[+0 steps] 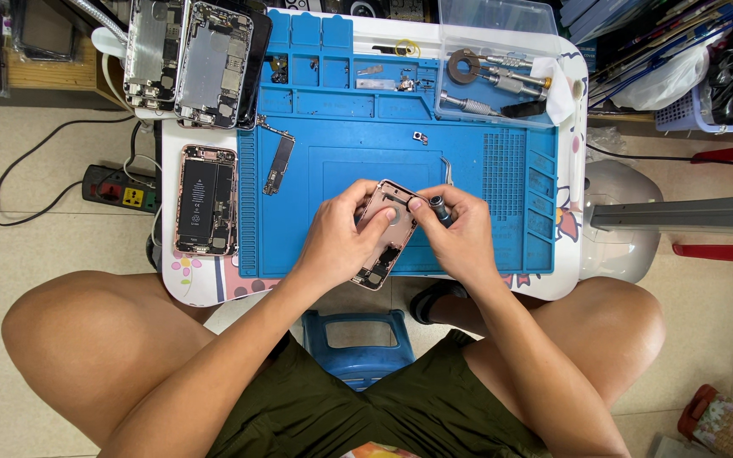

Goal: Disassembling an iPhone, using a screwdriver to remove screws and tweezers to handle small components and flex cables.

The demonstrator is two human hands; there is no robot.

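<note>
My left hand (343, 240) grips a rose-gold phone housing (383, 242), tilted over the blue work mat (477, 182). My right hand (460, 237) holds a small dark-handled screwdriver (441, 209) at the housing's upper edge, with its fingers touching the frame. The tool's tip is hidden behind my fingers. Metal tweezers (447, 170) lie just above my right hand.
An opened phone with its battery showing (206, 200) lies left of the mat. A logic board (279, 164) rests on the mat's left edge. Two gutted phone bodies (190, 59) sit top left. A clear tray with screwdriver handles (498, 80) stands top right. A power strip (116, 187) lies on the floor.
</note>
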